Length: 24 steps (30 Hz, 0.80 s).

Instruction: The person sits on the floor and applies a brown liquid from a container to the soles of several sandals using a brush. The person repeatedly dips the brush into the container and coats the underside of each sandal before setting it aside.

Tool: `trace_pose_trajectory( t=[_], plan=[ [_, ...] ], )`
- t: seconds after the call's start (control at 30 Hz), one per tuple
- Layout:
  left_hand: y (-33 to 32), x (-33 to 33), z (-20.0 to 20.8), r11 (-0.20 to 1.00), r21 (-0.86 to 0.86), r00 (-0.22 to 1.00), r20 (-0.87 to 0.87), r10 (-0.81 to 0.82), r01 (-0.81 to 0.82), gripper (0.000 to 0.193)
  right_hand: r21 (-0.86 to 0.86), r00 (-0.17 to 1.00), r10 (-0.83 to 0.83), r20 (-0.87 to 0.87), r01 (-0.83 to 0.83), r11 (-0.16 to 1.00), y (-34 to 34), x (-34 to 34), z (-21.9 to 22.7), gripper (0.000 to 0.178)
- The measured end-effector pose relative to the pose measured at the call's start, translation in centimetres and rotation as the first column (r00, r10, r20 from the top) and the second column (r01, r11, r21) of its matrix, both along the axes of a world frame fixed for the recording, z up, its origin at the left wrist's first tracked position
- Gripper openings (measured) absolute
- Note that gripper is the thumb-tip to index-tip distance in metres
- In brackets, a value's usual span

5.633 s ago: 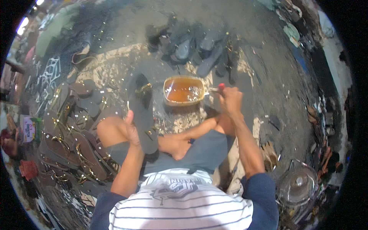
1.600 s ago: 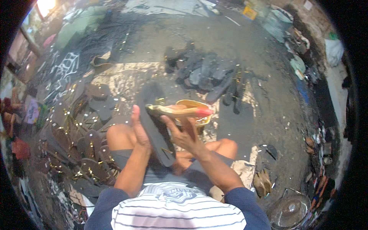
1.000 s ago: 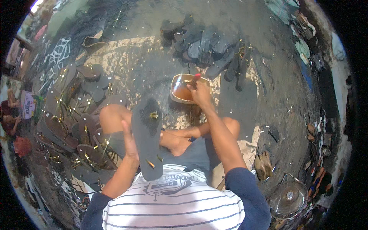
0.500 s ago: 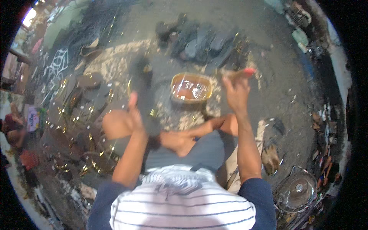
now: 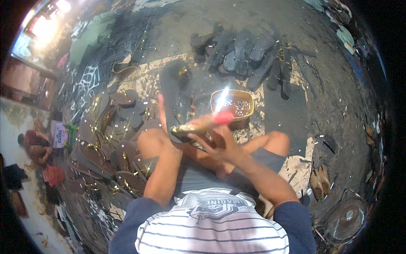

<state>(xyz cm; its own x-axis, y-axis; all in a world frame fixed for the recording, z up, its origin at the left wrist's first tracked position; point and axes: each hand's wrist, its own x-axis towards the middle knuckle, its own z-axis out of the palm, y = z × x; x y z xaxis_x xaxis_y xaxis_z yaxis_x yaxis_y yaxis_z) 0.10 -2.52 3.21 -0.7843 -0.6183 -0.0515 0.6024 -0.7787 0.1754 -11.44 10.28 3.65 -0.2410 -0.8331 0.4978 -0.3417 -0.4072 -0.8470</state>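
Right hand [image 5: 222, 142], pinching a flat red-handled brush [image 5: 198, 125], swings in from beyond the yellow-rimmed oblong basin [image 5: 253, 105] to the left hand [image 5: 163, 116], which grips a long dark-grey, foam-like sole [image 5: 173, 93]; brushing its near end appears under way.

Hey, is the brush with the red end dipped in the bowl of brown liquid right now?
No, the right hand holds the brush over the dark sole in the left hand, away from the bowl.
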Motion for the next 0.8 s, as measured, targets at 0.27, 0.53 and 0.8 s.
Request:
trace_pose_trajectory(
  t=[0.27,0.53,0.8],
  plan=[
    [1.2,-0.2,1.3,0.985,-0.106,0.962,-0.225,-0.157,0.136,0.071,-0.154,0.946,0.041,-0.321,-0.095,0.983,-1.9,-0.9,2.6,0.024],
    [2.4,-1.6,0.4,0.940,-0.252,0.950,-0.154,-0.272,0.229,0.073,0.134,0.999,-0.022,-0.029,0.026,0.991,-2.3,-2.5,2.3,0.032],
    [-8.6,-4.9,-10.2,0.992,-0.110,0.772,0.635,0.023,0.062,0.059,0.507,0.814,-0.445,0.373,0.222,0.833,7.3,-5.0,1.1,0.036]
  ],
)
